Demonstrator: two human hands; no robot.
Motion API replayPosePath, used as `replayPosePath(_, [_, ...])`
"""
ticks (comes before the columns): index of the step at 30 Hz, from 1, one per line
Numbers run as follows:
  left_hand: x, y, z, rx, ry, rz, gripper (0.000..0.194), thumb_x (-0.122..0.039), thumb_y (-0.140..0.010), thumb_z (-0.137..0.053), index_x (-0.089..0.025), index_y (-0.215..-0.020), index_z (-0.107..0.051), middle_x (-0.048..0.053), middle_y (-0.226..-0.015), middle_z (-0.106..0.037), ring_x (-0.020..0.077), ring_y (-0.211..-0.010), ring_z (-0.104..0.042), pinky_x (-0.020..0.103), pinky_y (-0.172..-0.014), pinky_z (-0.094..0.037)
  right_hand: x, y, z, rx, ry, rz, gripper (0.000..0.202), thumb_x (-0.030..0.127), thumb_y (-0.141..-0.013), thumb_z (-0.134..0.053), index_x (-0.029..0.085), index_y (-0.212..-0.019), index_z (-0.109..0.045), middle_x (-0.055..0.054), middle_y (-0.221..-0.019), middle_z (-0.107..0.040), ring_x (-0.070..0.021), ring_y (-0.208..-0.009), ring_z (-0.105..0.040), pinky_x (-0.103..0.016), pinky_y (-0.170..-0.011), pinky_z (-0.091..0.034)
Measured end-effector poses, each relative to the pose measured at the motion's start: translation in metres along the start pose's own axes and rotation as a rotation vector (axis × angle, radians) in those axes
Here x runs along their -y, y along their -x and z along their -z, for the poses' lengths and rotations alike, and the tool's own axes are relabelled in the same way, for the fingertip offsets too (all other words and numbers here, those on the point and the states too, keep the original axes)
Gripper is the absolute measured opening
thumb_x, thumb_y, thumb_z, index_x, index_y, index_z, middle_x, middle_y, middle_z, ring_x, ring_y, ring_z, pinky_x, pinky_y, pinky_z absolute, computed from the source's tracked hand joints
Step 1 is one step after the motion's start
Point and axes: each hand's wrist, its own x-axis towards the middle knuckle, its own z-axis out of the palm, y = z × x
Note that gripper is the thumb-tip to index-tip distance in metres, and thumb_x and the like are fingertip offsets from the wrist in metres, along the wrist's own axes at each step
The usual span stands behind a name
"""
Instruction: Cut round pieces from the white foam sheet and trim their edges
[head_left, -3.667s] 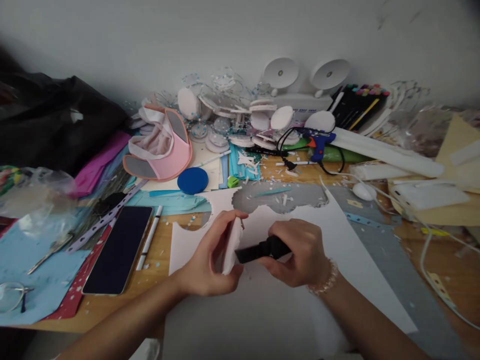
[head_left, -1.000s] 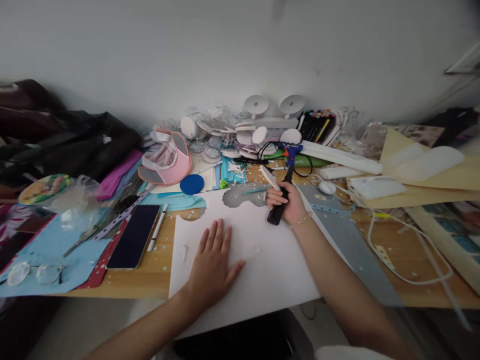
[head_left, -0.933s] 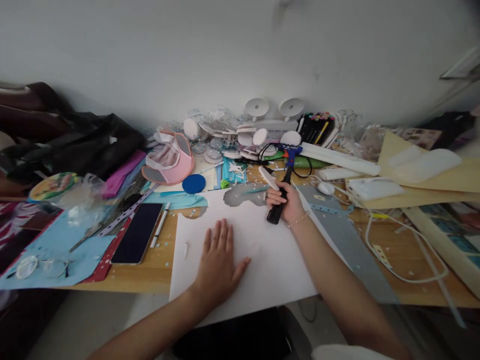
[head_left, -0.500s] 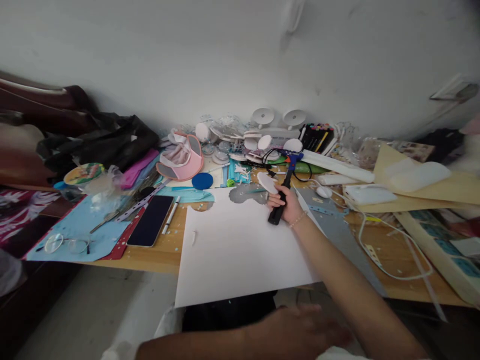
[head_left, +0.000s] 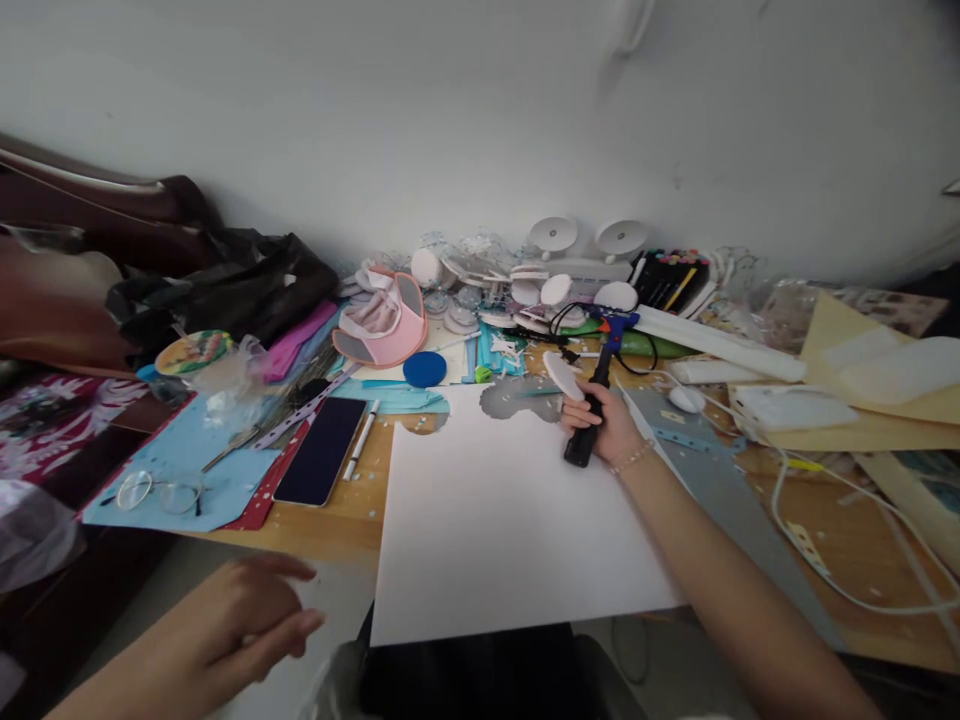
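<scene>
My right hand (head_left: pixel 609 430) is closed around the black handle of a tool (head_left: pixel 582 446) with a blue head and a small orange part. A white round disc (head_left: pixel 561 377) sticks out at its fingers, seemingly held with the handle. Beneath this hand lies a large white sheet (head_left: pixel 510 530), its far edge cut into curves. My left hand (head_left: pixel 251 615) hovers at the lower left, off the table's front edge. Its index finger and thumb are apart, the other fingers are curled, and it holds nothing.
Left of the sheet lie a phone (head_left: pixel 321 452), a white pen (head_left: pixel 361 440) and eyeglasses (head_left: pixel 159 492). Behind it are a blue disc (head_left: pixel 424 369), a pink visor cap (head_left: pixel 388 335) and piled white discs (head_left: pixel 480 262). A white cable (head_left: pixel 776 510) loops at right.
My left hand has moved from the bottom middle out to the lower left. My right hand keeps its grip on the tool and disc. The view has turned slightly left.
</scene>
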Motion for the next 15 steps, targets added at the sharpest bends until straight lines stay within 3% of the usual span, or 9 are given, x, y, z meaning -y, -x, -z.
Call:
replayPosePath(2, [0.001,0.005,0.008,0.007,0.099,0.050,0.021,-0.033,-0.088,-0.053,-0.028,-0.080,-0.071,-0.004,-0.067,-0.070,0.0133,-0.066,-0.067,0.016,-0.062,-0.053,0.001,0.000,-0.005,-0.022,0.054,0.005,0.024,0.020,-0.076,-0.065,0.019,-0.066,-0.043,0.011,-0.045,-0.040,-0.0002,-0.029,-0.028,-0.013,-0.033,-0.033])
replayPosePath(5, [-0.004,-0.019,0.005,-0.070,0.255,0.108,0.020,-0.031,-0.090,-0.049,-0.026,-0.095,-0.069,0.000,-0.080,-0.071,0.0142,-0.064,-0.065,0.018,-0.056,-0.052,0.001,0.004,-0.022,-0.046,0.151,0.033,0.027,0.021,-0.075,-0.067,0.019,-0.065,-0.042,0.011,-0.044,-0.041,-0.0009,-0.029,-0.028,-0.014,-0.032,-0.032])
replayPosePath(9, [-0.023,-0.084,-0.014,-0.190,0.489,0.086,0.027,-0.030,-0.091,-0.052,-0.024,-0.116,-0.061,0.007,-0.106,-0.068,0.0192,-0.088,-0.066,0.030,-0.079,-0.055,-0.010,0.023,-0.060,-0.034,0.289,0.085,0.021,0.019,-0.073,-0.072,0.020,-0.078,-0.052,0.011,-0.046,-0.045,-0.0013,-0.029,-0.030,-0.014,-0.032,-0.026])
replayPosePath(12, [-0.037,-0.129,-0.026,-0.160,0.830,-0.045,0.048,-0.035,-0.088,-0.058,-0.023,-0.133,-0.048,0.014,-0.131,-0.054,0.0264,-0.113,-0.058,0.039,-0.091,-0.052,-0.023,0.043,-0.087,0.019,0.421,0.056,0.024,0.022,-0.068,-0.077,0.018,-0.075,-0.055,0.010,-0.044,-0.044,-0.0014,-0.031,-0.030,-0.015,-0.032,-0.019])
replayPosePath(15, [-0.047,-0.156,-0.028,-0.064,0.977,-0.145,0.066,-0.041,-0.080,-0.067,-0.025,-0.139,-0.041,0.013,-0.142,-0.045,0.0308,-0.121,-0.051,0.045,-0.099,-0.046,-0.032,0.057,-0.105,0.143,0.710,0.019,0.028,0.035,-0.070,-0.076,0.018,-0.071,-0.054,0.011,-0.041,-0.038,-0.0026,-0.033,-0.027,-0.018,-0.034,-0.018])
